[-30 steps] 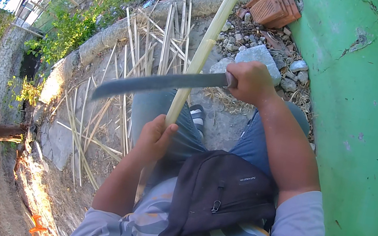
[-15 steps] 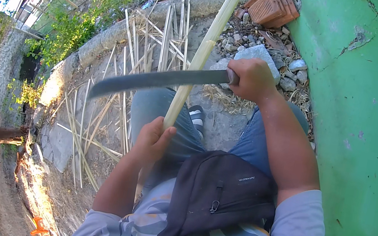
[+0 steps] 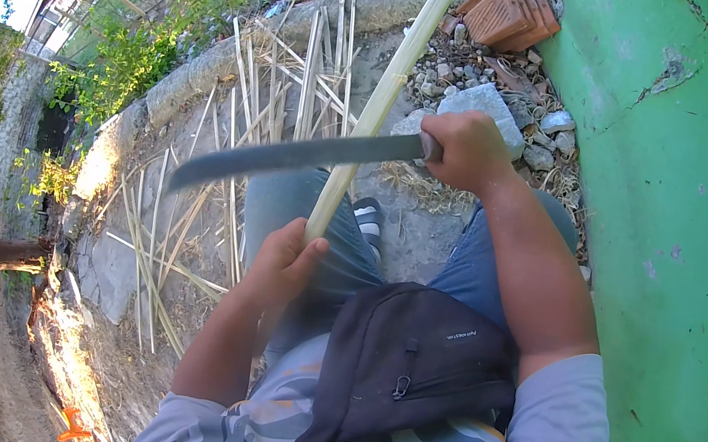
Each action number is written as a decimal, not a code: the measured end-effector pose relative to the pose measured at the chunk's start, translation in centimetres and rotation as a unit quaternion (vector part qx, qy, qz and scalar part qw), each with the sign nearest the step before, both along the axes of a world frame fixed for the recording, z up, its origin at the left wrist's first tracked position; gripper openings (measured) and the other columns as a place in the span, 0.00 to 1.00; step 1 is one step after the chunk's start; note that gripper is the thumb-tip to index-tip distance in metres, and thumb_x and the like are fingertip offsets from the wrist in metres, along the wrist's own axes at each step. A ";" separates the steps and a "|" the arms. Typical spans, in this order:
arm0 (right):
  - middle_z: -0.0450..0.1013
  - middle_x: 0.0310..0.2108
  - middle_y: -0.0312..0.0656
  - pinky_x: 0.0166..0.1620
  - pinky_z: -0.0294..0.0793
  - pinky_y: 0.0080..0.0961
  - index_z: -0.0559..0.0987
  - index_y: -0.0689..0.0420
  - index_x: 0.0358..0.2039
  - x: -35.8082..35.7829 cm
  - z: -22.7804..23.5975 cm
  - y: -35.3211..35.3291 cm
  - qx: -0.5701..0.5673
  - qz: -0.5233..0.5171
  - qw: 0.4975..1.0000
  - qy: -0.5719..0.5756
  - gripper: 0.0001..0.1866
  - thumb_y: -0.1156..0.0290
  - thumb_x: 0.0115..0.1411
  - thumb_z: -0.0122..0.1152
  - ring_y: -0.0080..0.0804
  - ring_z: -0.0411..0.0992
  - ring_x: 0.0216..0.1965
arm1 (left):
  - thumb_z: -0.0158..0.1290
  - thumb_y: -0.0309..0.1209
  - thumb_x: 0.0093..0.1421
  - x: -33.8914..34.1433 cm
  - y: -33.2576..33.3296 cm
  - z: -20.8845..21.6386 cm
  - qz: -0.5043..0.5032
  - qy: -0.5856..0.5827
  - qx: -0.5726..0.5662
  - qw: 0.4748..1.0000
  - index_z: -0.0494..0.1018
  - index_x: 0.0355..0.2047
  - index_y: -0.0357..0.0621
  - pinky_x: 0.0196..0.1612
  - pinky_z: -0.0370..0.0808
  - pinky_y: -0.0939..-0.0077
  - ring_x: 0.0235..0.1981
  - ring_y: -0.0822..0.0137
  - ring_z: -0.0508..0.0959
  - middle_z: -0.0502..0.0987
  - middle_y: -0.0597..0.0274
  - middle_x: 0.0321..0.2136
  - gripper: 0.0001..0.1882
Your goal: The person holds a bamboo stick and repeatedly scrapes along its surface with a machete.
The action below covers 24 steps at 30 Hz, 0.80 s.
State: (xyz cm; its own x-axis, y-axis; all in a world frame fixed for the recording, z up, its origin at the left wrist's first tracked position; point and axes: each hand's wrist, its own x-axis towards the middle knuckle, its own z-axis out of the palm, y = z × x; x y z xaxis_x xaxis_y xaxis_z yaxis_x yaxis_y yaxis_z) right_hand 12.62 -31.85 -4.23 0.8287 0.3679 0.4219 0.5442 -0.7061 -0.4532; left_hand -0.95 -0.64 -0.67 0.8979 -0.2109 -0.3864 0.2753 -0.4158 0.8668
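My left hand (image 3: 282, 263) grips the near end of a long pale bamboo pole (image 3: 388, 90) that runs up and away over my knee. My right hand (image 3: 466, 149) holds the handle of a long grey machete (image 3: 294, 157). The blade lies crosswise in front of the pole, its tip pointing left. Blade and pole cross about a hand's length above my left hand. Whether the edge touches the pole I cannot tell.
Several split bamboo strips (image 3: 244, 117) lie scattered on the concrete ground ahead. A green wall (image 3: 692, 186) curves along my right. Red bricks (image 3: 508, 16) and grey stones (image 3: 488, 103) sit at its foot. A black bag (image 3: 414, 364) hangs on my chest.
The machete and my right hand have shifted slightly, the blade staying across the pole. My left hand keeps its hold on the pole.
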 end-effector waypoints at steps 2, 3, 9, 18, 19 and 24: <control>0.78 0.26 0.49 0.35 0.77 0.48 0.80 0.52 0.31 -0.1 -0.4 0.0 -0.037 0.022 0.999 -0.010 0.06 0.66 0.54 0.64 0.55 0.78 0.30 | 0.54 0.35 0.72 -0.1 -0.3 0.5 -0.009 -0.006 0.006 1.000 0.69 0.37 0.39 0.27 0.66 0.76 0.27 0.80 0.65 0.68 0.72 0.23 0.12; 0.78 0.26 0.49 0.35 0.77 0.48 0.80 0.53 0.31 0.3 -0.9 -0.1 0.020 -0.020 0.998 0.047 0.06 0.66 0.54 0.64 0.55 0.78 0.30 | 0.56 0.36 0.71 0.1 -0.6 1.0 -0.011 -0.014 0.023 1.000 0.69 0.37 0.39 0.28 0.66 0.76 0.27 0.79 0.65 0.69 0.72 0.24 0.13; 0.78 0.25 0.49 0.36 0.77 0.48 0.80 0.53 0.31 0.8 -0.9 -0.9 0.112 -0.105 0.984 0.092 0.07 0.66 0.53 0.65 0.55 0.78 0.31 | 0.61 0.37 0.66 0.1 0.3 0.1 -0.026 -0.052 0.055 0.997 0.69 0.38 0.38 0.29 0.69 0.74 0.27 0.77 0.68 0.71 0.67 0.23 0.16; 0.75 0.24 0.48 0.32 0.74 0.44 0.80 0.55 0.30 0.3 0.4 -1.4 -0.015 0.008 0.998 -0.061 0.07 0.69 0.51 0.68 0.53 0.76 0.28 | 0.67 0.37 0.61 0.0 -0.2 0.2 -0.047 -0.087 0.070 0.993 0.69 0.34 0.43 0.28 0.67 0.77 0.26 0.79 0.68 0.69 0.72 0.23 0.17; 0.77 0.25 0.47 0.35 0.76 0.45 0.80 0.55 0.30 0.5 0.3 -1.9 0.037 -0.046 0.997 0.041 0.07 0.67 0.52 0.68 0.53 0.77 0.30 | 0.67 0.35 0.60 -0.2 -0.4 0.2 -0.043 -0.085 0.066 0.993 0.69 0.34 0.43 0.28 0.67 0.78 0.26 0.79 0.68 0.70 0.72 0.23 0.16; 0.79 0.27 0.49 0.37 0.77 0.46 0.82 0.54 0.32 1.0 0.3 -2.6 0.111 -0.145 0.973 0.142 0.09 0.64 0.55 0.67 0.54 0.79 0.33 | 0.63 0.30 0.61 0.2 -0.3 0.7 -0.026 -0.047 0.063 0.997 0.70 0.35 0.42 0.30 0.70 0.75 0.27 0.77 0.70 0.72 0.68 0.24 0.12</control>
